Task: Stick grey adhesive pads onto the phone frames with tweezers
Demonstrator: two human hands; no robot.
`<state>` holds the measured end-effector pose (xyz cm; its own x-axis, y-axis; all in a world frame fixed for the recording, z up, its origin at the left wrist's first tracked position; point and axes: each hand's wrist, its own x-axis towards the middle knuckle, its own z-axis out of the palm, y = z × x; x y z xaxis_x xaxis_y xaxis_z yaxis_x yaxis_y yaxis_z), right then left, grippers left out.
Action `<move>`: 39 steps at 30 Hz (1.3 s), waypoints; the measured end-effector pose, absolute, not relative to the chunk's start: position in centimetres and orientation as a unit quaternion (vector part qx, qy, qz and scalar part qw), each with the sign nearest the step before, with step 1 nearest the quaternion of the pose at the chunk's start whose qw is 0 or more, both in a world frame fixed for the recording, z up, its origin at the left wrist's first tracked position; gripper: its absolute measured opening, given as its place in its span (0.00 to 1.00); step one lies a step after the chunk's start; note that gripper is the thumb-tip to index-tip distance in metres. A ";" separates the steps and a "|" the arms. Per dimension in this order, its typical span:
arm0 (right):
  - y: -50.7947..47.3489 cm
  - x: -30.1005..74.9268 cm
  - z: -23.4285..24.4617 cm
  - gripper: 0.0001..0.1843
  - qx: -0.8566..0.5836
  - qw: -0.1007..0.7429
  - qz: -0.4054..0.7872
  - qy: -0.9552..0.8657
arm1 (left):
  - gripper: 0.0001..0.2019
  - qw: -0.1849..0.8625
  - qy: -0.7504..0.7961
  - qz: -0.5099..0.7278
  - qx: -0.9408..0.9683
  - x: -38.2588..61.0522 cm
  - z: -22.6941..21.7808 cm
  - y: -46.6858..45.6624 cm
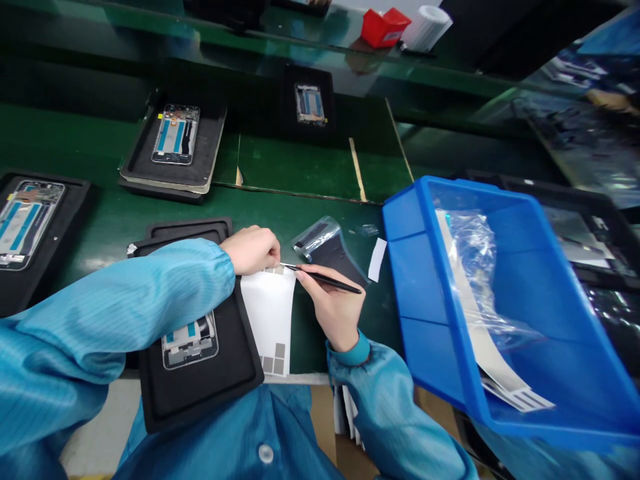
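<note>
Green workbench (300, 167), left hand (253, 250) pinching white sticker sheet (270, 313), right hand (335, 313) gripping black tweezers (325, 279)

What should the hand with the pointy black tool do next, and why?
Probably pinch and peel up one small grey sticker. The tweezers in the right hand have their tip right at the grey stickers at the top edge of the white sheet, and the left hand steadies that sheet.

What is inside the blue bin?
The blue bin holds a crumpled clear plastic bag lying over long white strips. The bag veils their upper parts, and the near wall hides the floor behind it.
</note>
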<state>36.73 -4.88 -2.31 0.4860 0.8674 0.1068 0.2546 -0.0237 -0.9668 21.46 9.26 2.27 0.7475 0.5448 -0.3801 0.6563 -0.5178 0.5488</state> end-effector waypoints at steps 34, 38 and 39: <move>-4.4 36.2 -2.4 0.13 -0.691 0.517 0.303 -0.404 | 0.10 0.275 0.346 -0.093 0.892 20.5 2.1 9.2; -4.3 36.2 -2.5 0.12 -0.687 0.517 0.309 -0.408 | 0.10 0.272 0.347 -0.092 0.893 20.5 2.1 9.2; -4.3 36.2 -2.5 0.12 -0.686 0.517 0.308 -0.408 | 0.10 0.272 0.347 -0.092 0.893 20.5 2.1 9.2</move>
<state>36.20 -4.33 -2.51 0.4765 0.8792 -0.0014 0.2417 -0.1326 -0.9612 20.54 9.22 2.11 0.7420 0.5701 -0.3528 0.6700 -0.6108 0.4219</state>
